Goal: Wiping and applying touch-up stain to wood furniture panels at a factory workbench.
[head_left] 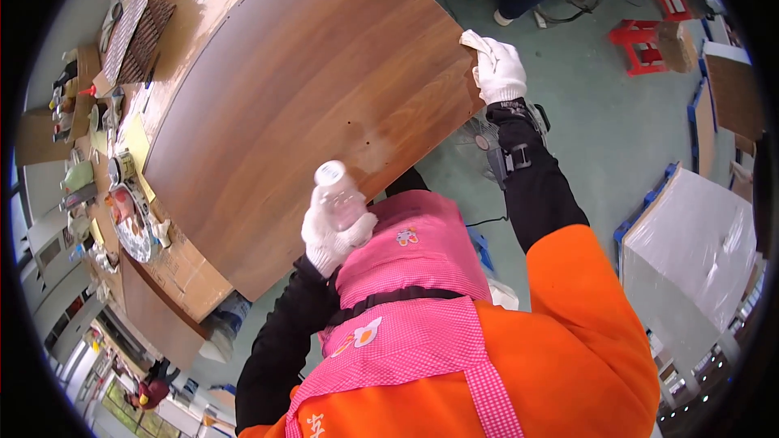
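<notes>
red stools (pixel 633 33) stand on a green floor (pixel 580 134).

I can make out a small clear plastic bottle (pixel 344 201) with a round white cap (pixel 330 173) on it, tilted with its cap end toward the upper left; it is slightly blurred, so I can't tell how full it is. It is over the near edge of a broad brown wood-grain panel (pixel 324 73), which I see lying face up, two small dark spots and a paler, hazy patch near that edge.
</notes>
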Demonstrator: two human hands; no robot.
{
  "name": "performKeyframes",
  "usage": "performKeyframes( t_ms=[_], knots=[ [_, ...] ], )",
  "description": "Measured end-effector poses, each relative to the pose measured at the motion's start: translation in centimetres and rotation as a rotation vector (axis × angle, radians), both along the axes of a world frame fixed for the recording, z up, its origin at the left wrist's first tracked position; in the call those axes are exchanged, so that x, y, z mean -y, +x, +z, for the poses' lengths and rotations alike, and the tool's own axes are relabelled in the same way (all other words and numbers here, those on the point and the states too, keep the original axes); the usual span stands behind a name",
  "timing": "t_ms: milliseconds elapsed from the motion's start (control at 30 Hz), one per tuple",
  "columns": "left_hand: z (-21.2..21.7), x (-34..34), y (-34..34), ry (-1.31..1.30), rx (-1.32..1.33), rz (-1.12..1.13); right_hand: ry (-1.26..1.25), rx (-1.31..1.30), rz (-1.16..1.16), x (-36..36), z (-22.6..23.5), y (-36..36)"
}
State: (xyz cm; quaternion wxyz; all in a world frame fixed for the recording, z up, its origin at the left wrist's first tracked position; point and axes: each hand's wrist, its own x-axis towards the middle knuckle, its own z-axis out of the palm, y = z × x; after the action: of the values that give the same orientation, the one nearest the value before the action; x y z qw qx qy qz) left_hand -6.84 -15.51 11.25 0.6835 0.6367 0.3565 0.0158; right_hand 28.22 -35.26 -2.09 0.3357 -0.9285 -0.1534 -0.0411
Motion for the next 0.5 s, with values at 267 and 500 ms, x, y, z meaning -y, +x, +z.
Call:
performKeyframes(
  t_ms=[267, 500],
  knots=[
    [-2.9, 2.1, 5.7, -0.02, -0.324, -0.429, 0.106, 0.003, -0.028, -0.1, 0.4, -0.7],
    [-2.4, 2.1, 9.3, -0.69, -0.287, -0.199, 0.147, 0.058, 0.009, 0.2, -0.2, -0.8]
  ],
)
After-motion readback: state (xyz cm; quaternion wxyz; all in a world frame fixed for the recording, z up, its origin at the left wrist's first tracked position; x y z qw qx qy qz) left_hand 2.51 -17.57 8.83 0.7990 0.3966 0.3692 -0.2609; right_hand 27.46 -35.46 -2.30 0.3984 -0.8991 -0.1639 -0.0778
